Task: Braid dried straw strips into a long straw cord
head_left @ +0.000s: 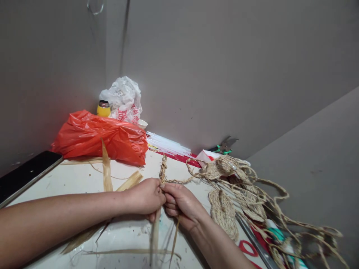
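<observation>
- At the far left rim of the white table (70, 179), a black strip (25, 173) lies along the edge, close to the grey wall (224, 74).
- Toward the corner, an orange plastic bag (95, 136) lies crumpled on the table. A yellow bottle (103, 108) and a white plastic bag (123, 97) stand just behind it.
- Flat dry husk strips (106, 168) lie in front of the orange bag, and some run under the left forearm (56, 216).
- The left hand (146, 196) is closed, its fingertips pinched on the lower end of a braided cord (162, 168), which rises upright from between the two hands near the middle of the table.
- Loose husk ends (155, 231) hang from the pinch toward the near edge.
- The right hand (182, 203) touches the left, its fingers curled tight on the same braid and strands at the same spot.
- Behind the hands, a bundle of white rods (168, 144) lies along the wall.
- A thin twisted string (179, 181) runs right from the braid to a heap of woven straw pieces (232, 186). These are oval pads tangled with loops, just beside the right wrist.
- Green-handled pliers (224, 147) lie behind the heap, near the wall.
- Loose string loops (308, 231) trail off at the far right.
</observation>
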